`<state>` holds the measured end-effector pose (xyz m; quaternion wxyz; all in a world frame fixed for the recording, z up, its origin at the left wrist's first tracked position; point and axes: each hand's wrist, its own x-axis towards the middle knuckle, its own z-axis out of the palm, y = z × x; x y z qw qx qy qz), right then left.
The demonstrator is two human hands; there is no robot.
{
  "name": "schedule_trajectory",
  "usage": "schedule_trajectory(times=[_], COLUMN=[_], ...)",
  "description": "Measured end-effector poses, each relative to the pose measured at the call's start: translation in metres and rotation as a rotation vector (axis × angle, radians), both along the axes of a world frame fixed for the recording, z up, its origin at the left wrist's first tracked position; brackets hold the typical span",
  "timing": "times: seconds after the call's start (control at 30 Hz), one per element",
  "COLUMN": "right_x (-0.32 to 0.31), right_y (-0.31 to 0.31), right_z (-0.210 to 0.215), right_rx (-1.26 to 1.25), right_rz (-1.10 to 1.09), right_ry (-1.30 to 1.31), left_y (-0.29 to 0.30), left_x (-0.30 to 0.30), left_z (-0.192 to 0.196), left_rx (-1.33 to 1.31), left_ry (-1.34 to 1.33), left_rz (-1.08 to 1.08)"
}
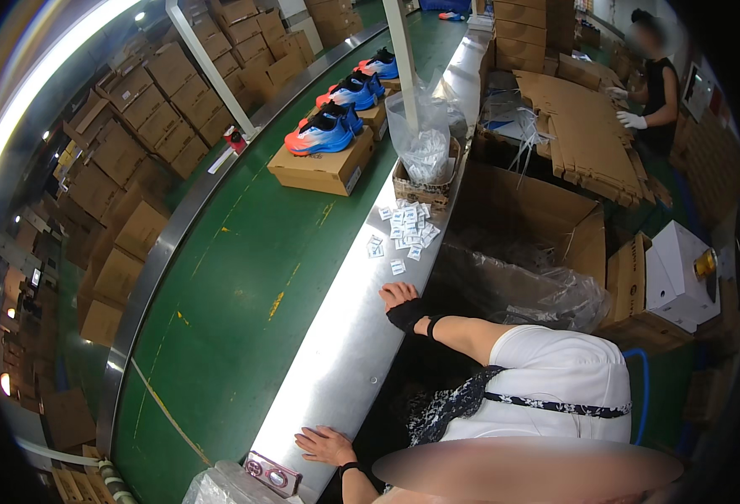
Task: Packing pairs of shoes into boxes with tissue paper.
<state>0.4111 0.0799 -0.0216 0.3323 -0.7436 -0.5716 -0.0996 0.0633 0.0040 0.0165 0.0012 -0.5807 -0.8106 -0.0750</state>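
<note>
My left hand (325,445) lies on the bare metal ledge (336,353) beside the belt, its fingers stretched and holding nothing. Close by it stands a small pinkish box-shaped item with two round parts (271,475). My right hand (399,299), with a black wrap at the wrist, rests farther up the same ledge, fingers extended and nothing in them. Just beyond its fingertips, several small white printed sachets (407,227) lie in a loose heap, a few apart from it. Behind them is a small carton (420,191) holding a clear plastic bag (427,155) filled with whitish pieces.
Orange-and-blue sneakers (320,134) stand on brown shoeboxes (324,170) along the green conveyor belt (244,277). A white post (401,59) rises by the ledge. To the right sits a large open carton (555,210) with plastic lining. A co-worker (660,88) wearing white gloves stands beyond flattened cardboard (576,126).
</note>
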Motion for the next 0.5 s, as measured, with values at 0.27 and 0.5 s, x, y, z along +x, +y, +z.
schedule_trajectory(times=[0.27, 0.5], right_x=[0.018, 0.026], right_y=[0.003, 0.003], right_z=[0.002, 0.004], right_rx=[-0.008, -0.027], right_rz=[0.004, 0.01], right_ry=[0.01, 0.012], left_y=[0.004, 0.004], left_x=[0.016, 0.027], left_z=[-0.001, 0.005], left_rx=[0.002, -0.016], left_ry=[0.011, 0.002], left_rz=[0.004, 0.01])
